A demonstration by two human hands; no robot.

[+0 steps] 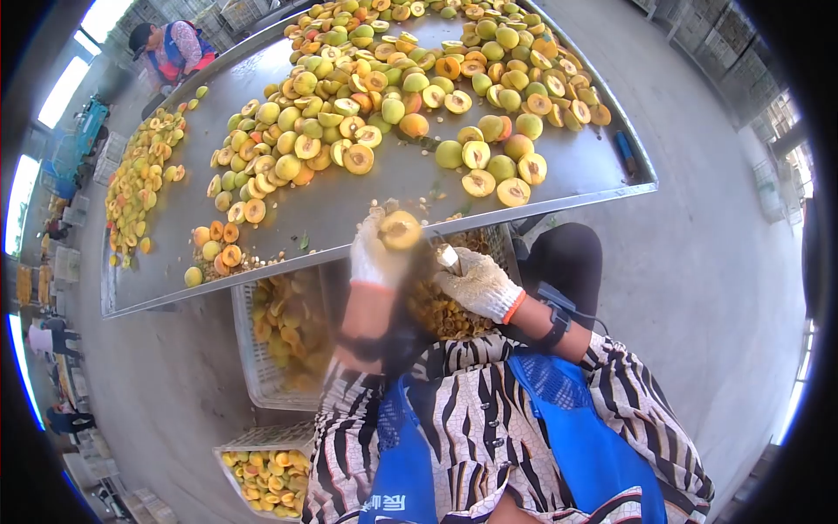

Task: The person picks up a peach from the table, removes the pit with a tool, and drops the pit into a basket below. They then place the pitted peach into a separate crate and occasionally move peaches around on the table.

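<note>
Both my hands wear white work gloves with orange cuffs. Between the fingers of my left hand [377, 258], just above the table's near edge, is a peach half [401, 230], its yellow cut face turned up. My right hand [479, 284] is closed around a short metal tool [448, 257], whose bright end points toward the peach half, a little apart from it. Beneath the hands, a crate holds brownish fruit scraps [449, 307]. On the metal table [384, 194], small pale bits lie close to my left hand.
Heaps of whole and halved peaches [349, 105] cover much of the table. A blue-handled tool [625, 150] lies at its right corner. Crates of peach halves [288, 327] and more fruit [271, 480] stand below left. Another person [179, 52] works at the far left corner.
</note>
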